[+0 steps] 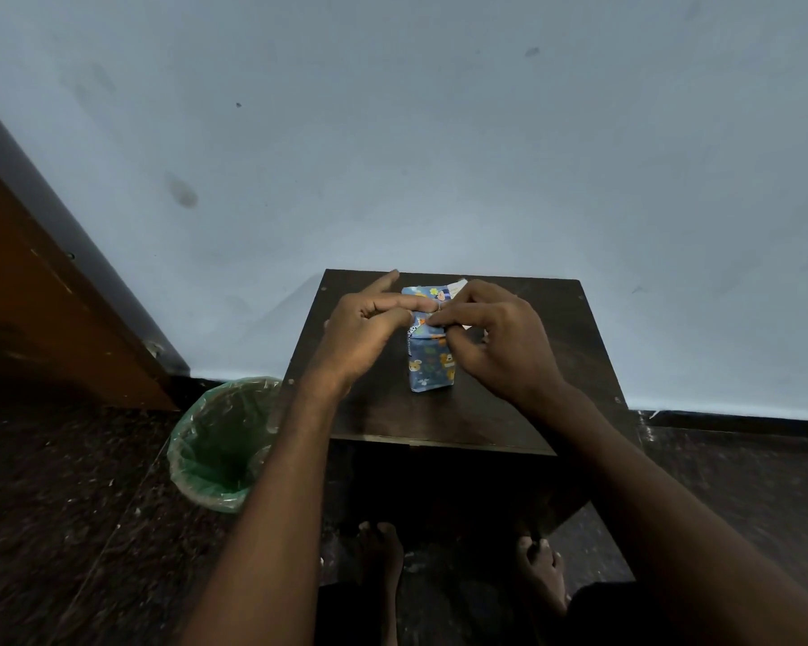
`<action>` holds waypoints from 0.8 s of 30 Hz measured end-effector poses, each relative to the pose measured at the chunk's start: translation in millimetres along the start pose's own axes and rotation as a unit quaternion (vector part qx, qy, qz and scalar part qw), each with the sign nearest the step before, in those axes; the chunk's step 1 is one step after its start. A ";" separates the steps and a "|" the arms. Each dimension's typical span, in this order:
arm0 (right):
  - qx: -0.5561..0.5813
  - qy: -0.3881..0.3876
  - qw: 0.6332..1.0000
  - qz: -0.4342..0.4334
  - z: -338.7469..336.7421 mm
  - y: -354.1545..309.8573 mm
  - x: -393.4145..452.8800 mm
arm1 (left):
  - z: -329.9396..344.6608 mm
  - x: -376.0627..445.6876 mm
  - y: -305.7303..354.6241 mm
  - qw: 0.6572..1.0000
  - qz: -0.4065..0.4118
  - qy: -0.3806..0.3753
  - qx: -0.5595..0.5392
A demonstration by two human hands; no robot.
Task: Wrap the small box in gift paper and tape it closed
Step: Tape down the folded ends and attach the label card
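Note:
A small box covered in blue gift paper with cartoon animals (430, 366) stands upright on a small dark wooden table (444, 421). My left hand (365, 333) holds the box's upper left side, its index finger lying across the top fold. My right hand (490, 338) pinches the paper at the top right edge, thumb and fingers pressed on the fold. A white underside of paper (458, 286) sticks up behind my right fingers. The top of the box is mostly hidden by both hands. No tape is visible.
A bin lined with a green plastic bag (225, 445) stands on the dark floor left of the table. A pale blue wall (439, 156) rises right behind the table. A brown wooden door (43, 296) is at the left. My bare feet (383, 552) are under the table.

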State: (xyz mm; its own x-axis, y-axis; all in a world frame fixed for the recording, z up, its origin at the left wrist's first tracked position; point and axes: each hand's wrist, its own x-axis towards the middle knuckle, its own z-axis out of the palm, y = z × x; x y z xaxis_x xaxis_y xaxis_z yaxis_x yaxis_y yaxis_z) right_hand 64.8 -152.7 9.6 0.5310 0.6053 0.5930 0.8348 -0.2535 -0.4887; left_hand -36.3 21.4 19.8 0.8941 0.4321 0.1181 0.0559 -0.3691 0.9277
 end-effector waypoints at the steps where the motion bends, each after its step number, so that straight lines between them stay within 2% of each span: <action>1: 0.001 -0.001 1.000 0.001 -0.7 -1.3 -0.2 | 0.6 0.8 -2.2 1.000 0.003 0.007 0.020; 5: -0.002 0.000 1.000 0.003 -1.3 -8.3 -0.8 | 4.1 -0.3 0.3 0.999 0.009 0.038 0.033; 10: 0.008 -0.002 1.000 0.006 -1.8 -9.1 -0.4 | 14.9 1.5 2.1 0.991 -0.008 0.099 -0.086; 17: 0.053 0.000 0.999 -0.006 -10.0 -10.7 -4.3 | 22.5 11.0 -4.4 0.986 -0.020 0.161 -0.049; 19: 0.065 -0.017 0.997 -0.026 -10.9 -10.2 -4.7 | 21.0 10.2 -3.0 0.988 -0.017 0.150 -0.036; 21: 0.086 -0.010 0.996 -0.016 -8.2 -4.5 -3.4 | 16.8 9.2 -2.1 0.993 -0.021 0.107 -0.033; 24: 0.148 -0.018 0.983 0.103 -2.7 2.9 -3.7 | 7.2 7.1 -5.5 0.997 -0.036 -0.005 -0.066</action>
State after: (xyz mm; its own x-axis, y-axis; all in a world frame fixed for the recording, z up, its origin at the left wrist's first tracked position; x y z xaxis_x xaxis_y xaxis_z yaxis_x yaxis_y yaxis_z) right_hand 65.7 -157.7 7.8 0.6749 0.5917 0.4410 0.6276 -0.1459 -0.7647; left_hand -27.1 20.6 12.9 0.8939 0.4458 0.0469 0.0614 -0.2254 0.9723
